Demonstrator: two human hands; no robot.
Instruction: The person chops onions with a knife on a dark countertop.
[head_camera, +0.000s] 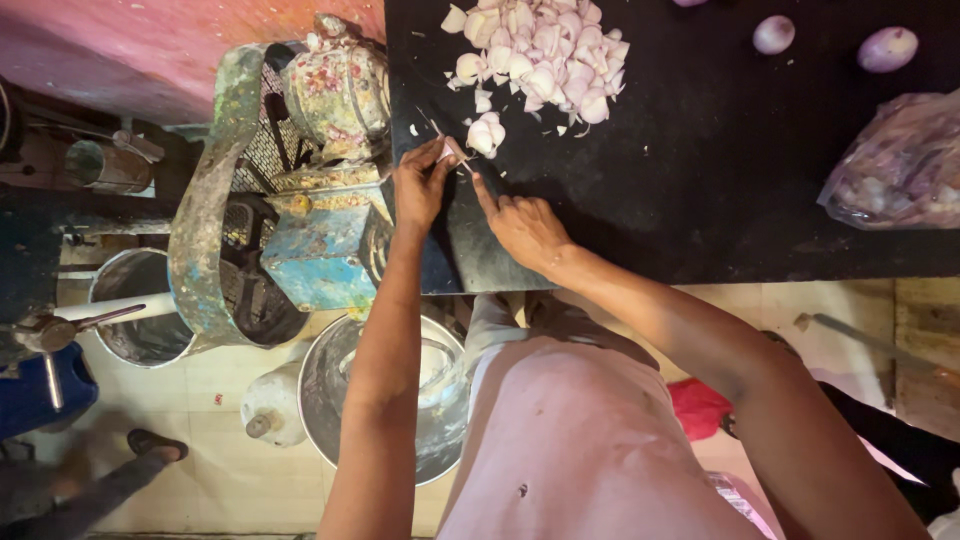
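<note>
Black board (700, 200) holds a pile (545, 55) of cut shallots beyond the fingers. Left hand (420, 185) pinches a shallot piece (452, 152); right hand (525, 228) extends a forefinger along a thin knife (432, 128). Slicing is underway; the next cut likely needs a steady grip.

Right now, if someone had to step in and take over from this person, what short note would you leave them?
Left hand: holds a small knife at the edge of the black board.
Right hand: fingers steady a small onion piece under the blade.
Done: a pile of peeled, cut onion pieces at the board's top, a few more beside the knife.
Left: whole onions at the far right, and a plastic bag that seems to hold more.
</note>
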